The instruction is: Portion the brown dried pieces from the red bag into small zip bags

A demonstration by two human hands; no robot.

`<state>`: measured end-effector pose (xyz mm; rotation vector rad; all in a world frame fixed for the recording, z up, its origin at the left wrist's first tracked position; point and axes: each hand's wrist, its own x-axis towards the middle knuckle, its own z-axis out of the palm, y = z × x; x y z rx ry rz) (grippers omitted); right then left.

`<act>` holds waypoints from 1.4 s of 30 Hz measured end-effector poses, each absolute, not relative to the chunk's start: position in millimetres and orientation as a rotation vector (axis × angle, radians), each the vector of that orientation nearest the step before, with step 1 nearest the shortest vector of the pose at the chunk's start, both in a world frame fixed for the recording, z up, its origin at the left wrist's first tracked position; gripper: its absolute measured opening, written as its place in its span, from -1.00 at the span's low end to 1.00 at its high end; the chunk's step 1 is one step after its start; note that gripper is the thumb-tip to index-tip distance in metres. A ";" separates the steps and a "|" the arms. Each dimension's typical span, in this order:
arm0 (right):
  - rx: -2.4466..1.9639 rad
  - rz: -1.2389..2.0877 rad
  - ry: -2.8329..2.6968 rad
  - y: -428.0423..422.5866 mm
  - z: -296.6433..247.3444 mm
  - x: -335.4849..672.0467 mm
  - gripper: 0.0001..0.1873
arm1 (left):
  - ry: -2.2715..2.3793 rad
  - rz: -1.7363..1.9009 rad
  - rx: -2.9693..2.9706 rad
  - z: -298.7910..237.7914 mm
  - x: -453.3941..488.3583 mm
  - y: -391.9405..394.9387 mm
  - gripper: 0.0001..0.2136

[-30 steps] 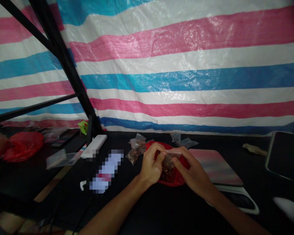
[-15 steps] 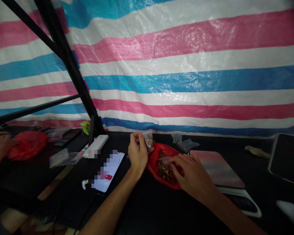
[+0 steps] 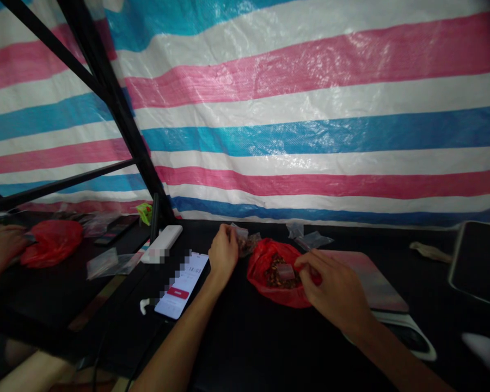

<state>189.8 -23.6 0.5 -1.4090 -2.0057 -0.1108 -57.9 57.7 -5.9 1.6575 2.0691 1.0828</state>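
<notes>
Left hand [image 3: 224,253]: grip pressed together, pinching a small clear zip bag [image 3: 245,244] of dark pieces at the far edge of the black counter [image 3: 245,348]. Right hand [image 3: 330,286]: fingers curled, just beside a clear packet [image 3: 286,271], contact hard to tell. The packet lies on dried brown pieces [image 3: 274,279] in an open red plastic bag [image 3: 269,283]. Smartphone [image 3: 182,286] lies left of the left hand.

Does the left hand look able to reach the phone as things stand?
Likely yes: the left hand lies close beside the phone, and nothing stands between them.
</notes>
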 end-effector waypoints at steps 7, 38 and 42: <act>-1.280 -0.023 -2.055 -22.1 0.0 186.3 -0.79 | 2.126 1.044 1.973 -8.4 -50.2 53.4 -0.86; -1.682 -0.251 -2.216 50.0 5.3 240.0 -0.78 | 1.297 0.713 2.605 9.7 -15.9 17.5 -0.86; -1.732 -0.241 -2.217 62.8 -2.4 226.8 -0.75 | 1.425 0.955 2.477 8.3 -18.3 18.9 -0.83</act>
